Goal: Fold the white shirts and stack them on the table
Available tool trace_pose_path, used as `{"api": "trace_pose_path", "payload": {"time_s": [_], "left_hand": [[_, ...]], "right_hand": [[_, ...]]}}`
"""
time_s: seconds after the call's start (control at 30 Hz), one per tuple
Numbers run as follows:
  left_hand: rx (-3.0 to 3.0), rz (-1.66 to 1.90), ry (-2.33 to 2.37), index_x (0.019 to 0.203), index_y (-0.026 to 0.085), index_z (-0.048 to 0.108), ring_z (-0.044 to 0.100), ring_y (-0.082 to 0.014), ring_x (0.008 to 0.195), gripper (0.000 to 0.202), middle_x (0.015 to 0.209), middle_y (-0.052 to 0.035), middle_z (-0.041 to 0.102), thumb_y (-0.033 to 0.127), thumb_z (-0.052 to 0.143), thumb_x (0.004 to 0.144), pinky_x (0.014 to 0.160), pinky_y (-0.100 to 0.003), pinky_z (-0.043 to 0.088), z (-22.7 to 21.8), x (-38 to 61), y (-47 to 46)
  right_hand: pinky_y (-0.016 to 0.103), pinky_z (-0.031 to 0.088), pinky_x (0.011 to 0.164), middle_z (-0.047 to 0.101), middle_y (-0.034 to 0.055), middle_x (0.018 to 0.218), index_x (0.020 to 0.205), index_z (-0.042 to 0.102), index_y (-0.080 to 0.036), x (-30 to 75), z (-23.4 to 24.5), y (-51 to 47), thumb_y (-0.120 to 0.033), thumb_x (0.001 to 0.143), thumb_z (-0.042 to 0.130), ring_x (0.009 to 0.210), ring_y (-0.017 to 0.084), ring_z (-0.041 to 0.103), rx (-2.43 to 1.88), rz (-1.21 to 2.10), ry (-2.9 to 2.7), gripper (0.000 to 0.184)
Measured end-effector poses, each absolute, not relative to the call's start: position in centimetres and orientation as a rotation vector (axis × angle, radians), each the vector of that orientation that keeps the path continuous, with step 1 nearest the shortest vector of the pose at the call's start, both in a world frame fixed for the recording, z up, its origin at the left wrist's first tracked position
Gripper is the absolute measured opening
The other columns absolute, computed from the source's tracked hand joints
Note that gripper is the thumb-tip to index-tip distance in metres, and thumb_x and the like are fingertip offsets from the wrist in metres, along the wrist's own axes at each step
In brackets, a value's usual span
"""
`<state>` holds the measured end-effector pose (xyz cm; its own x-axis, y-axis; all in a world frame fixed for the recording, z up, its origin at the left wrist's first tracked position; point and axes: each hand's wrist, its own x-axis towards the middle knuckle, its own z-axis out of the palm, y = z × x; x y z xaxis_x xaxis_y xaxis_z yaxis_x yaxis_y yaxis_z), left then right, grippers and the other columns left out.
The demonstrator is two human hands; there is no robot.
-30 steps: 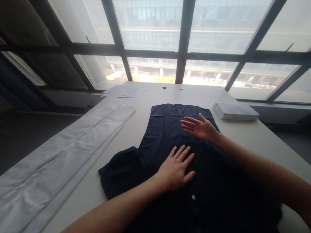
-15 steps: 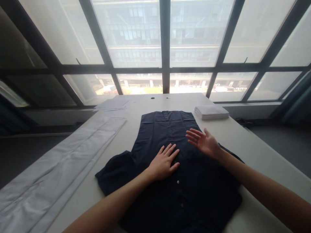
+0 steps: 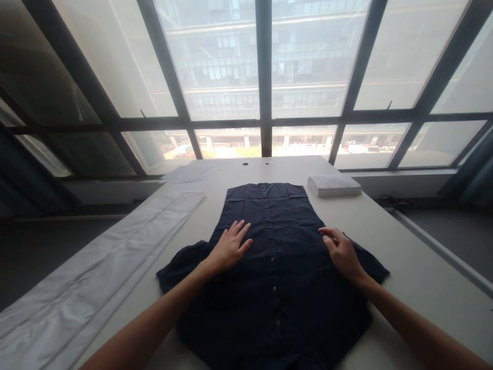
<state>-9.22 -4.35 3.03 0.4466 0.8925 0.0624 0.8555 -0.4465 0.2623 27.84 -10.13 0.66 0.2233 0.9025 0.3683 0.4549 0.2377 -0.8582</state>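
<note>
A dark navy button-up shirt [image 3: 265, 298] lies spread front side up, with its hem toward the window and a row of pale buttons down the middle. My left hand [image 3: 229, 249] rests flat on the left half of it, fingers spread and holding nothing. At the shirt's right edge, by the sleeve, my right hand [image 3: 342, 254] has its fingers curled toward the thumb, seemingly pinching the cloth there. The fingertips partly hide the fabric between them. A short sleeve sticks out on each side of the shirt.
The shirt lies on a white table [image 3: 400, 257]. A folded white cloth stack [image 3: 334, 185] sits at the far right. Long greyish-white fabric [image 3: 96, 267] runs down the left side, with white sheets [image 3: 188, 172] beyond it. Large windows [image 3: 308, 61] stand behind the table.
My left hand has slid left from the shirt's middle. The right hand, previously raised with fingers extended, has come down to the right edge and curled. The camera view has tilted up slightly.
</note>
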Motion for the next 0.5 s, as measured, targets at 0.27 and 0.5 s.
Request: {"api": "trace_pose_path", "payload": {"time_s": [0.27,0.5], "left_hand": [[2.517,0.163,1.926,0.156,0.018,0.037,0.026,-0.032,0.151,0.071,0.163,-0.0115,0.03,0.063,0.025,0.102,0.121,-0.051,0.024,-0.6,-18.4,-5.9],[2.618,0.225,1.946,0.154,0.014,0.04,0.025,-0.0344,0.151,0.071,0.162,-0.0131,0.032,0.061,0.029,0.102,0.12,-0.057,0.022,0.5,-16.4,-6.6]], "right_hand": [[0.054,0.025,0.121,0.037,0.0159,0.159,0.149,0.049,-0.015,26.0,-2.6,-10.8,-0.044,0.099,0.045,0.15,0.032,0.027,-1.737,0.189,-2.043,0.058],[0.051,0.029,0.121,0.04,0.0157,0.158,0.145,0.053,-0.014,26.5,-1.9,-10.9,-0.044,0.099,0.044,0.148,0.03,0.032,-1.681,0.211,-2.007,0.056]]}}
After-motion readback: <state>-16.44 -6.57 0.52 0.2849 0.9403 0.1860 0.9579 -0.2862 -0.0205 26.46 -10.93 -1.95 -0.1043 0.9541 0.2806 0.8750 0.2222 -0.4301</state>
